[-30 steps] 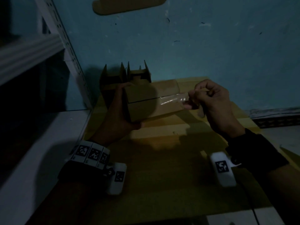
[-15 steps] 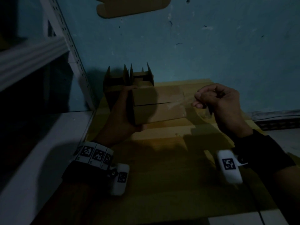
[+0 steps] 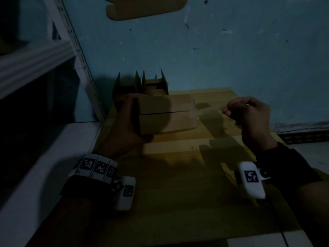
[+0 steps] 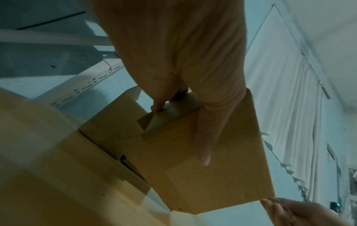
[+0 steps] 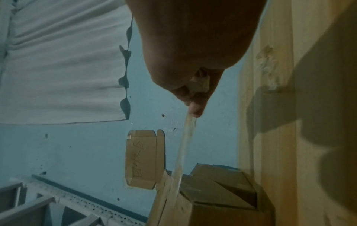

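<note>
Box point(image 3: 167, 114) is gripped at its left end by my left hand point(image 3: 124, 127). To its right, my right hand point(image 3: 249, 114) pinches a strip of clear tape point(image 3: 208, 110) stretched taut from the box. The left wrist view shows my fingers point(image 4: 204, 137) clasping opposite sides of the box. The right wrist view shows my fingertips squeezing the end of the tape.

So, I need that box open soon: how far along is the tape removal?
Done: the seam along the small brown cardboard box lies bare for most of its length. In hand: the left hand grips the box's end while the right hand pinches the clear tape strip, stretched taut. Left: the strip seems attached at the box end nearest that hand, and the flaps are closed.
</note>
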The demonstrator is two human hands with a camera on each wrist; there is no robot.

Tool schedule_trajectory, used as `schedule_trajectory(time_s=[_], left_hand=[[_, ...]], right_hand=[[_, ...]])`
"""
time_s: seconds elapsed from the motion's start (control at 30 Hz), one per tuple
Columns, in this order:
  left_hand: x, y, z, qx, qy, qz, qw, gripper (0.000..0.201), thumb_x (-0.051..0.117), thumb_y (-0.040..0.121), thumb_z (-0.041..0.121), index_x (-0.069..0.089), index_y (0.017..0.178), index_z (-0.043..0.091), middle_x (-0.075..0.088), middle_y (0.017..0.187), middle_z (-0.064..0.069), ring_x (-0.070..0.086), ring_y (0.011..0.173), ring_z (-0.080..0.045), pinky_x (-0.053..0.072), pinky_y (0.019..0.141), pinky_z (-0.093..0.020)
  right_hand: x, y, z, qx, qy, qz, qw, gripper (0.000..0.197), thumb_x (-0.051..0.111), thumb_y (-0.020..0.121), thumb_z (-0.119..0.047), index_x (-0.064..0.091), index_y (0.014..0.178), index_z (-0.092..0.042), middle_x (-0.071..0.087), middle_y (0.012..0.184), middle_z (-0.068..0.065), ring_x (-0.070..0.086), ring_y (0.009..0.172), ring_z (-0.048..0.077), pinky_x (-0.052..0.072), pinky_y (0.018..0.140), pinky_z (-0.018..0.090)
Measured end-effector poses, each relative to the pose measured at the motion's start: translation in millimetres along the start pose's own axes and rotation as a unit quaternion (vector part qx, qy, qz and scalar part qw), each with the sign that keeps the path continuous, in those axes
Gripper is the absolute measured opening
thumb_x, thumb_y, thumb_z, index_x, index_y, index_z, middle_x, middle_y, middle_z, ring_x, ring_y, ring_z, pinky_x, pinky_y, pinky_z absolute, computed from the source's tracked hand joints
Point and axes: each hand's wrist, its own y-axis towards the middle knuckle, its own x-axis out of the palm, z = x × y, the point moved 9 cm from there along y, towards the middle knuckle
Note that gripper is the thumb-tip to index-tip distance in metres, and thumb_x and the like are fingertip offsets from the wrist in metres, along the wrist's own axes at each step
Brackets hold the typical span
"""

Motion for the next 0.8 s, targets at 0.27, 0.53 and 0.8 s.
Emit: schedule_trajectory(time_s=[0.27, 0.53, 0.8], left_hand=[[4, -5, 3, 0.010, -0.030, -0.038, 0.999, 0.104, 0.092, 0.044, 0.021, 0.039, 0.133, 0.019, 0.052, 0.132, 0.006, 0.054, 0.124, -0.019, 0.057, 0.087, -0.042], [6, -5, -1, -0.003, -0.012, -0.043, 0.999, 0.100, 0.093, 0.043, 0.021, 0.042, 0.129, 0.031, 0.052, 0.131, 0.015, 0.054, 0.124, -0.016, 0.056, 0.087, -0.051], [4, -4, 0, -0.002, -0.008, -0.032, 0.999, 0.105, 0.095, 0.045, 0.009, 0.040, 0.133, 0.022, 0.052, 0.133, 0.006, 0.053, 0.126, -0.014, 0.053, 0.095, -0.049]], right_hand=[[37, -8, -2, 0.006, 0.045, -0.161, 0.986, 0.035, 0.035, 0.080, 0.023, 0.060, 0.079, -0.001, 0.069, 0.096, 0.016, 0.069, 0.087, 0.016, 0.054, 0.069, 0.020], [45, -16, 7, 0.096, 0.184, -0.164, 0.964, 0.029, 0.038, 0.100, -0.021, 0.053, 0.079, -0.008, 0.063, 0.079, 0.011, 0.057, 0.069, 0.019, 0.038, 0.064, 0.027], [5, 5, 31, 0.020, -0.090, -0.035, 0.995, 0.034, 0.058, 0.102, -0.037, 0.056, 0.082, -0.009, 0.061, 0.070, 0.006, 0.051, 0.051, 0.006, 0.036, 0.054, 0.026]])
